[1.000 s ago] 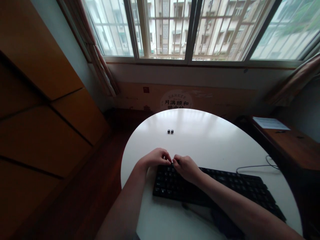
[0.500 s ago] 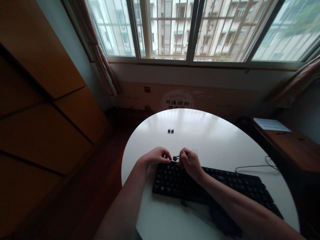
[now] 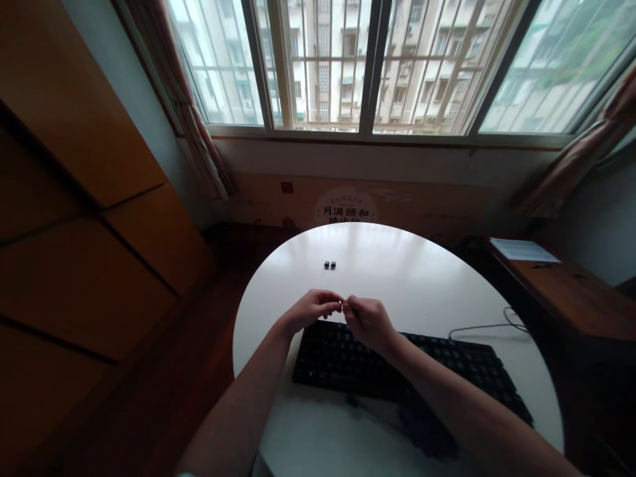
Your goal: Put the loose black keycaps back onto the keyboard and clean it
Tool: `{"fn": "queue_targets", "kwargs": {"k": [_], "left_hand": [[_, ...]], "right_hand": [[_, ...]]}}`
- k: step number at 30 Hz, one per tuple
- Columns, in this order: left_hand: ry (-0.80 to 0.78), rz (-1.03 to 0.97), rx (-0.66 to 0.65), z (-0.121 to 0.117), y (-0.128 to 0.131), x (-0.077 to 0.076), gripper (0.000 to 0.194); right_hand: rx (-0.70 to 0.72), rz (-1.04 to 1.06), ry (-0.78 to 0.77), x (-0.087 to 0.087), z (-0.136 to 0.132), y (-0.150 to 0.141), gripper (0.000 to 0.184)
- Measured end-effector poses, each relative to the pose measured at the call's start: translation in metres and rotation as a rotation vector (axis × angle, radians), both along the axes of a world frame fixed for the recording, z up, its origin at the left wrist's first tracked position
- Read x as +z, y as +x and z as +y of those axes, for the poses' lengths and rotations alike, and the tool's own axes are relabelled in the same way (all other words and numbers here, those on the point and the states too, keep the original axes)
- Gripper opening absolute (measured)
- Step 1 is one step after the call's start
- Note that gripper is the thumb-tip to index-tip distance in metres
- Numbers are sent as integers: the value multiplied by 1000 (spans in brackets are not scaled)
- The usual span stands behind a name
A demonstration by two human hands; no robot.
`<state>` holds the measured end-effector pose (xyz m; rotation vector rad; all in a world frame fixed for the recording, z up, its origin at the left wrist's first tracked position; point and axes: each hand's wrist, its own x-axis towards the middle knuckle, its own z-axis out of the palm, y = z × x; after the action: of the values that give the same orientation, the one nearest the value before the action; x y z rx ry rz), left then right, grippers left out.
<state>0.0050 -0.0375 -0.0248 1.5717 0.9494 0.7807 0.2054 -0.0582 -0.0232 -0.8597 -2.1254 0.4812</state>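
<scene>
My left hand [image 3: 317, 308] is above the upper left edge of a black keyboard [image 3: 338, 358], thumb and fingers pinched on a small black keycap that is mostly hidden. My right hand [image 3: 370, 321] meets it fingertip to fingertip. It is closed round a thin wire keycap puller, almost wholly covered by the fingers now. The right forearm crosses over the middle of the keyboard and hides part of its keys. Beyond the hands, two small black keycaps [image 3: 330, 265] lie side by side on the white table.
The round white table [image 3: 397, 265] carries the keyboard, its cable [image 3: 477, 326] trailing off to the right. Below the keyboard lie a thin dark-tipped tool [image 3: 354, 401] and a dark blue cloth-like thing [image 3: 427, 427]. A wooden desk [image 3: 571, 285] with a paper sheet stands at the right.
My hands have come together; the left fingers have closed on the keycap that hung from the puller in my right hand. The whole view has shifted slightly.
</scene>
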Motion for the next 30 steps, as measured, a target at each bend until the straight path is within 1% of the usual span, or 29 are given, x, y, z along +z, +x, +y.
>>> {"fn": "queue_targets", "kwargs": {"k": [2,4,6,8,11,13,15,18,20,22,24,26,28,30], "left_hand": [[2,-27,41,-1,0,1,40],[4,-53,84,-1,-1,-1,42],[3,-84,120,0,-1,-4,48],[3,-114,141,1,0,-8,56],[9,-140,146,3,1,-13,60],[13,-139,141,4,1,-14,58],[19,-128,140,5,1,-16,57],[37,-91,155,9,0,-22,57],[56,-45,186,14,-3,-27,58],[87,17,255,18,-7,-32,56],[129,96,356,21,-14,-34,47],[169,189,440,22,-21,-34,41],[202,282,476,21,-26,-33,36],[229,359,479,20,-28,-31,32]], "right_hand": [[-50,-99,134,14,-1,4,36],[-110,-147,222,27,1,9,41],[-117,-145,230,34,6,13,42],[-54,-155,160,34,15,16,37],[116,-232,31,25,32,16,31],[184,-245,-10,17,40,15,26],[190,-230,-27,12,45,12,22],[168,-256,-22,9,52,7,20],[165,-272,-32,7,63,4,20],[114,-255,-98,3,83,2,17],[-2,-228,-182,-4,111,1,17],[-121,-215,-229,-13,141,-1,19],[-186,-225,-252,-24,165,-4,20],[-222,-246,-276,-34,182,-9,21]]}}
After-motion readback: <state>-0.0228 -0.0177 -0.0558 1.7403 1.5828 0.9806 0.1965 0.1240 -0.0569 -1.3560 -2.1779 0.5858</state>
